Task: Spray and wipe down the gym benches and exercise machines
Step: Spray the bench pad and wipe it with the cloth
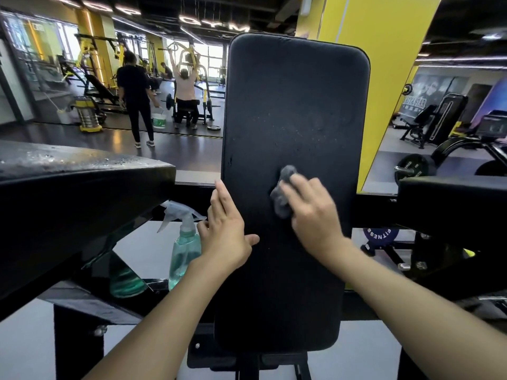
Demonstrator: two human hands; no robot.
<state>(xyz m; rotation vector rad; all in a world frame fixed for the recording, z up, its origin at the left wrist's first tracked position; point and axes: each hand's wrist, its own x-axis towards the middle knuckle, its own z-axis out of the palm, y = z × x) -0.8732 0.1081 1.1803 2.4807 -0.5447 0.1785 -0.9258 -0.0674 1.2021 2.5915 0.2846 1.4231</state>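
1. On the lower half of the black bench pad [296, 105]: the right hand [312, 212] grips a bunched grey cloth [282, 193] and presses it to the cover. The hand is slightly blurred.
2. The left hand [225, 229] lies along the pad's left edge with fingers straight and thumb across the face. It holds nothing and looks to be steadying the pad. The hands are apart.
3. Cloth: soft, limp and light. Probably best kept balled in the palm and flattened under the fingers. Cannot tell whether it is damp.
4. Pad: firm cushion with a smooth cover, bolted to the frame, so it will not shift. Fine droplets speckle its middle, so that part is judged not yet wiped. Likely slick where wet; brace at the edge.
5. Spray bottle [184, 250]: stands on the frame just beside the left hand. Clear plastic with teal liquid inside. Light and easy to tip; take it at the neck, finger on the trigger.
6. Left pad [82, 182]: its top is beaded with droplets. A right pad [452, 198] shows at the far side.
7. Count: two hands, one cloth, one bottle, three pads.
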